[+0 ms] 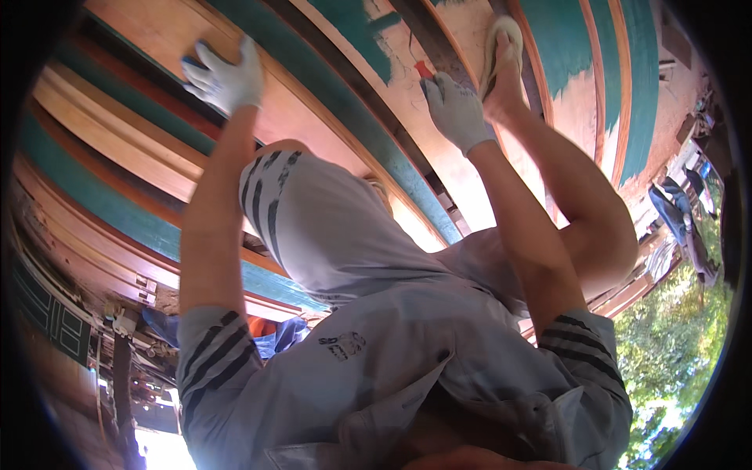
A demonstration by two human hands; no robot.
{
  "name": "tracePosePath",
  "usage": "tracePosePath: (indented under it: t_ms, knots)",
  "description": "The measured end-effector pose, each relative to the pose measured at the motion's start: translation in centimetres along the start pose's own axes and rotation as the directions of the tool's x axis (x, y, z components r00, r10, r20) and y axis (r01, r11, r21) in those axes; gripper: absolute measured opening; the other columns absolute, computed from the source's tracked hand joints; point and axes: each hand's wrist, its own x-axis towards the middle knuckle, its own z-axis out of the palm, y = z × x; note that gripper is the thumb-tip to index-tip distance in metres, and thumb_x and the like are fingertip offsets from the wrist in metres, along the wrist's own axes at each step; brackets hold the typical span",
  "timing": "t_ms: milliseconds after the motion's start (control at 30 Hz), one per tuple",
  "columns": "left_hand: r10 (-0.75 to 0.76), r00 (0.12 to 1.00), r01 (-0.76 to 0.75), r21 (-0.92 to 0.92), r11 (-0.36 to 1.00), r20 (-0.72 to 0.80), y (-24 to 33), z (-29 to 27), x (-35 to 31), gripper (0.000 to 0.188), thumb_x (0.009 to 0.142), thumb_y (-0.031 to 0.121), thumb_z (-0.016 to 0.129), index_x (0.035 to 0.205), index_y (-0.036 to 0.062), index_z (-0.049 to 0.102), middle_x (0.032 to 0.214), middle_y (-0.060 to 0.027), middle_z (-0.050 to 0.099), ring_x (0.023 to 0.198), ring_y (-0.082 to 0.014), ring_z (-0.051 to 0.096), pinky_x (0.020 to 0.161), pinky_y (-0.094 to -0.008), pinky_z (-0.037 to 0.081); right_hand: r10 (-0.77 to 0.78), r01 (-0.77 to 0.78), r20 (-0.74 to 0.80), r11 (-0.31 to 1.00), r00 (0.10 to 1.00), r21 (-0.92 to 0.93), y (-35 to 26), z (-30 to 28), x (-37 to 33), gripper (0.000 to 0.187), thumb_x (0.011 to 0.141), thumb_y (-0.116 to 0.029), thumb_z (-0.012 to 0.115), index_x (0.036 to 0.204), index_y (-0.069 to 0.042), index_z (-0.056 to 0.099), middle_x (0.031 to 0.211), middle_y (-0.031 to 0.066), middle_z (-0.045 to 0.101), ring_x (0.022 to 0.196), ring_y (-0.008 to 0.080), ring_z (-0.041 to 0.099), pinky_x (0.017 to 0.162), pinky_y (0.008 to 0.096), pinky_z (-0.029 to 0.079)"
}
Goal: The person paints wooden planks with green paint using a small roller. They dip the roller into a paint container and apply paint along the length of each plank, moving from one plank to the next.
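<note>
My left hand [227,78], in a white work glove with some blue at the fingers, rests with fingers apart on a light wooden board [149,27] at the upper left. My right hand [454,110], also gloved, is closed around the red handle of a small paint roller [424,69]. Its thin wire frame reaches up over a pale panel [403,94]. Green paint [356,35] covers part of that panel beside the tool. The roller's head is hard to tell apart from the paint.
Long boards and green-painted panels [568,47] lie side by side, with dark gaps between them. My sandalled foot [505,59] stands among them, right of my right hand. Clothes [681,211] hang at the right, near green foliage [674,345]. A dark panelled door [51,313] is at the left.
</note>
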Motion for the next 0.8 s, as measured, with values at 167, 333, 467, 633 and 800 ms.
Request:
tracePosePath:
  t_ms: [167, 333, 467, 633, 800]
  knots:
    - [-0.012, 0.996, 0.0, 0.13, 0.992, 0.092, 1.3, -1.3, -6.4, 0.106, 0.085, 0.066, 0.077, 0.162, 0.0057, 0.038, 0.168, -0.037, 0.027, 0.157, -0.0551, 0.024, 0.125, -0.0741, 0.016, -0.138, 0.143, -0.067, 0.987, 0.988, 0.078, -5.3, -0.5, 8.5, 0.031, 0.109, -0.039, 0.054, 0.11, -0.01, 0.065, 0.095, 0.0209, 0.075, 0.091, 0.0461, 0.071, 0.083, 0.0564, 0.053]
    - [-0.024, 0.977, -0.011, 0.162, 0.987, 0.211, 0.6, -1.8, -7.0, 0.106, 0.09, 0.064, 0.072, 0.167, 0.0042, 0.028, 0.171, -0.0363, 0.02, 0.157, -0.0592, 0.016, 0.124, -0.0758, 0.011, -0.197, 0.194, -0.003, 0.963, 0.98, 0.188, -6.4, -0.1, 10.8, 0.03, 0.108, -0.037, 0.056, 0.104, -0.01, 0.065, 0.084, 0.0204, 0.075, 0.083, 0.0414, 0.075, 0.076, 0.0558, 0.058]
    - [-0.027, 0.963, -0.022, 0.178, 0.984, 0.27, 0.5, -1.9, -7.0, 0.106, 0.092, 0.064, 0.069, 0.166, 0.0019, 0.026, 0.17, -0.0372, 0.018, 0.155, -0.0638, 0.013, 0.121, -0.0793, 0.012, -0.28, 0.273, 0.009, 0.94, 0.96, 0.206, -5.1, -0.5, 9.8, 0.023, 0.107, -0.029, 0.059, 0.102, -0.007, 0.063, 0.069, 0.0146, 0.071, 0.06, 0.038, 0.07, 0.056, 0.0491, 0.056]
    - [-0.026, 0.963, -0.033, 0.214, 0.976, 0.267, 0.2, -1.5, -7.0, 0.106, 0.092, 0.064, 0.067, 0.168, 0.0021, 0.024, 0.168, -0.0391, 0.021, 0.154, -0.0656, 0.017, 0.118, -0.0827, 0.015, -0.248, 0.21, 0.133, 0.946, 0.96, 0.247, -4.1, -2.6, 7.8, 0.018, 0.106, -0.028, 0.064, 0.101, -0.01, 0.062, 0.066, 0.0133, 0.068, 0.057, 0.0356, 0.068, 0.055, 0.0479, 0.054]
    - [-0.023, 0.958, -0.018, 0.137, 0.99, 0.286, 0.6, -1.8, -6.7, 0.106, 0.086, 0.06, 0.073, 0.165, 0.0028, 0.031, 0.169, -0.0382, 0.02, 0.153, -0.0694, 0.011, 0.118, -0.0833, 0.012, -0.267, 0.245, 0.079, 0.945, 0.96, 0.219, -2.4, -2.2, 8.3, 0.019, 0.107, -0.029, 0.064, 0.099, -0.011, 0.063, 0.068, 0.015, 0.068, 0.061, 0.038, 0.069, 0.056, 0.0503, 0.054]
